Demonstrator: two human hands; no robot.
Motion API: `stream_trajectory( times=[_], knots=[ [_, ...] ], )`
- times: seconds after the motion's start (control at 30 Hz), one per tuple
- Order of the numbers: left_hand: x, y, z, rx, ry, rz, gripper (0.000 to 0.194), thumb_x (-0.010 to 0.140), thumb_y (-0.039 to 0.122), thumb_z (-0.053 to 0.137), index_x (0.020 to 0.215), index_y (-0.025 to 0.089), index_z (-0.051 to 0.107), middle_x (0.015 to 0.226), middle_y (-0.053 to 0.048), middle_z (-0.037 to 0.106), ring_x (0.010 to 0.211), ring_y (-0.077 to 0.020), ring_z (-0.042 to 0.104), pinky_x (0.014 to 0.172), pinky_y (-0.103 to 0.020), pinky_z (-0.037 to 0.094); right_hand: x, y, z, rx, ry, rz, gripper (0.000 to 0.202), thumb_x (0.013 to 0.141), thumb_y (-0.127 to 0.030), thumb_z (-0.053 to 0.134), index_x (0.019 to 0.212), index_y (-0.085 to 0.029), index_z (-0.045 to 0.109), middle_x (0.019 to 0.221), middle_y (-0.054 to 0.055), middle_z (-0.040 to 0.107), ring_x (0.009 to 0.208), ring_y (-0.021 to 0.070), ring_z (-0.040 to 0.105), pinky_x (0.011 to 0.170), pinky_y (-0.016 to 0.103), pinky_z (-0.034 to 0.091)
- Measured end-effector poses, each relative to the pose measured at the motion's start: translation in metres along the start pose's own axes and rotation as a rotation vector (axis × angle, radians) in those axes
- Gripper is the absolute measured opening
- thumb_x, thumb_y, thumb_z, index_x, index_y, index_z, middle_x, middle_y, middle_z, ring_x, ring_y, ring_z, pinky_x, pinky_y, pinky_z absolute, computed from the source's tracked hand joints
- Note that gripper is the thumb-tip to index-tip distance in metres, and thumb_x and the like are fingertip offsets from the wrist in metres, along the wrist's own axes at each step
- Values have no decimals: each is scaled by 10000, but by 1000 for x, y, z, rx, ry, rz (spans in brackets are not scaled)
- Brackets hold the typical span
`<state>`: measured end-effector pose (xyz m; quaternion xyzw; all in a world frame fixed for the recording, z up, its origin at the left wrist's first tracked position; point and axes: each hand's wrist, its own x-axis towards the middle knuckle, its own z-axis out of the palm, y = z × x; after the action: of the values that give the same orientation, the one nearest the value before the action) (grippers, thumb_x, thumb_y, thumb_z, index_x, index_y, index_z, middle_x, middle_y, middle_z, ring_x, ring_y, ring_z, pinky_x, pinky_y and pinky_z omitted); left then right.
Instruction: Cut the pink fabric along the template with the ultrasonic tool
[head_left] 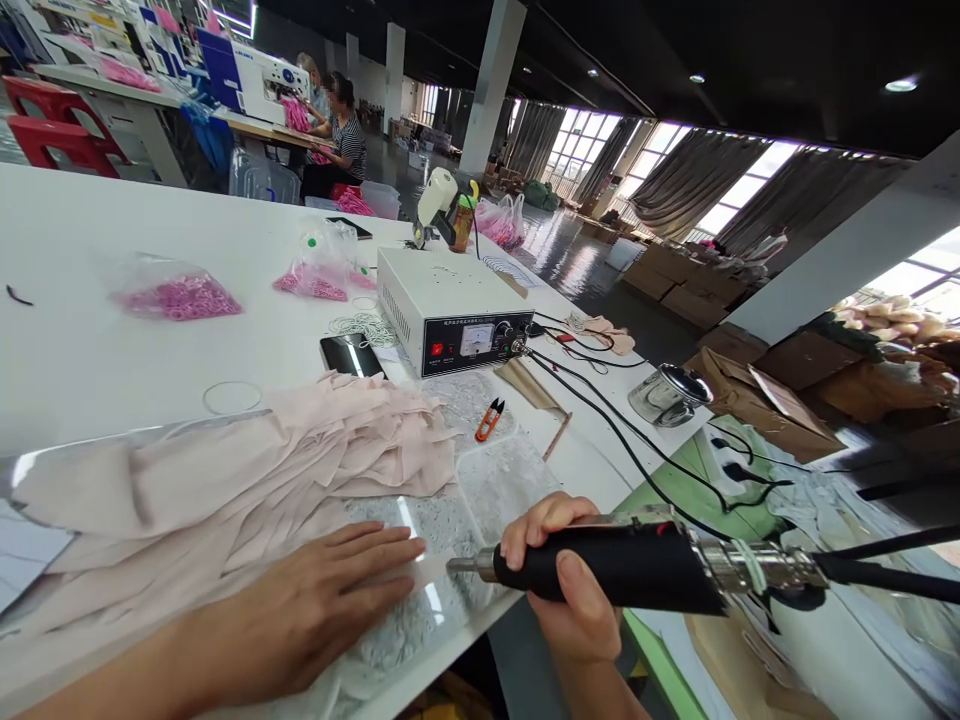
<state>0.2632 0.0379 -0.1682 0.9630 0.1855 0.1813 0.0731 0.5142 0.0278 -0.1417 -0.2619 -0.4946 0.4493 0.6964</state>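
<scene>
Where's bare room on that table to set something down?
The white table looks bare behind the leftmost bag of pink bits, and between that bag and the pale cloth. Crowded: around the left hand, right hand and black tool.

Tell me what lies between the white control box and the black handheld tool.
In the head view, orange-handled thread snips lie between the white control box and the black handheld tool, with clear sheeting nearer the tool.
</scene>
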Motion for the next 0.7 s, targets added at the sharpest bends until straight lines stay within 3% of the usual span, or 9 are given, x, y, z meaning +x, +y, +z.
stream_trajectory(
  times=[0.1, 0.3, 0.7],
  knots=[
    [-9, -3, -3, 0, 12, -40, 363, 956, 103, 435, 1291, 188, 546, 1429, -101, 505, 1346, -222, 440, 1123, -397, 381, 0, 0, 0, 8, 16, 0, 163, 838, -366, 602, 884, -212, 581, 746, -25, 491, 547, 108, 565, 537, 276, 467],
    [-18, 0, -6, 39, 4, -78, 293, 994, 153, 423, 1227, 173, 599, 1336, -110, 589, 1247, -218, 545, 1086, -375, 430, -1, 3, -2, -5, 7, 10, 153, 843, -357, 597, 890, -214, 571, 755, -24, 491, 555, 117, 565, 538, 292, 466],
    [4, -2, -18, 6, -6, -37, 279, 982, 145, 432, 1181, 162, 627, 1243, -123, 644, 1133, -251, 609, 995, -391, 497, 6, 1, -5, -18, 14, -19, 149, 837, -347, 606, 883, -206, 585, 751, -23, 505, 547, 113, 570, 544, 296, 482]
  ],
)
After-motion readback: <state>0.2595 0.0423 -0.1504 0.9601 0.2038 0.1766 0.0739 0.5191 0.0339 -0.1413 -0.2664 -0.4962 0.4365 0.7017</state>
